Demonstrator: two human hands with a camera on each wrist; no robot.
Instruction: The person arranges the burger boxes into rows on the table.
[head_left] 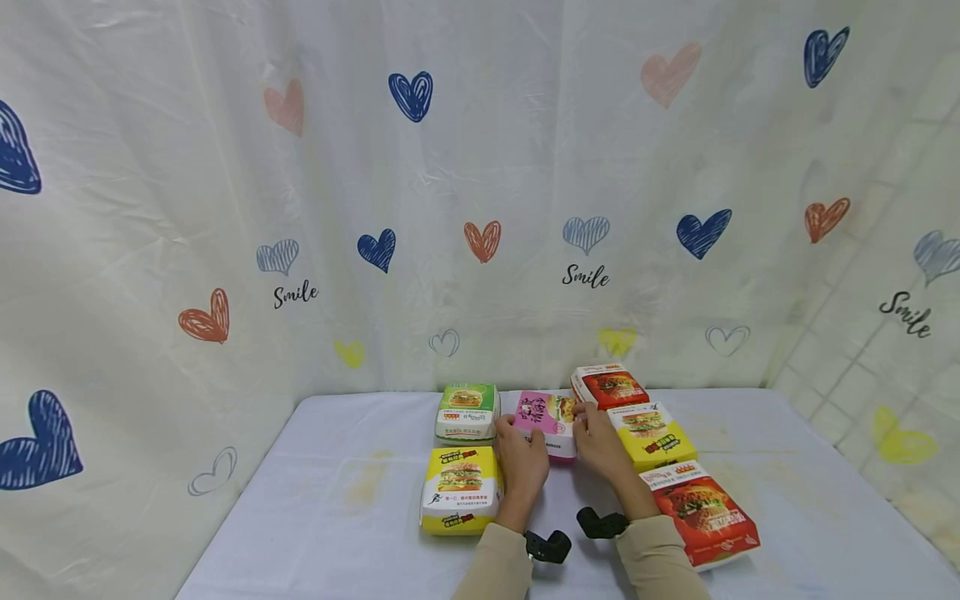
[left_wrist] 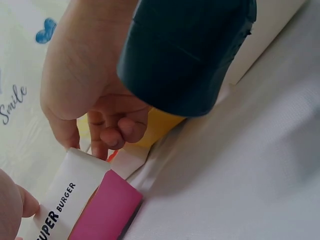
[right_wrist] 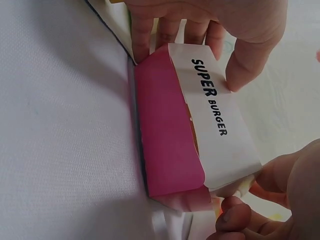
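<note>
A pink and white burger box (head_left: 545, 421) stands on the white table, held between my two hands. My left hand (head_left: 522, 462) grips its left end, the thumb at the white top edge and the fingers bent along the side. At the opposite end my right hand (head_left: 600, 442) has its thumb on the lid's edge and its fingers down the side wall. "SUPER BURGER" is printed on the lid's white flap (right_wrist: 212, 100), above the pink lower wall (right_wrist: 167, 135). Left of my left hand are a green and white box (head_left: 467, 412) and a yellow and white box (head_left: 460, 492).
On the right a row runs from a red box (head_left: 611, 387) at the back through a yellow box (head_left: 651, 435) to a larger red box (head_left: 703, 512) in front. Behind the table (head_left: 322, 492) hangs a curtain (head_left: 495, 317) with hearts. Both wrists wear dark mounts (head_left: 551, 547).
</note>
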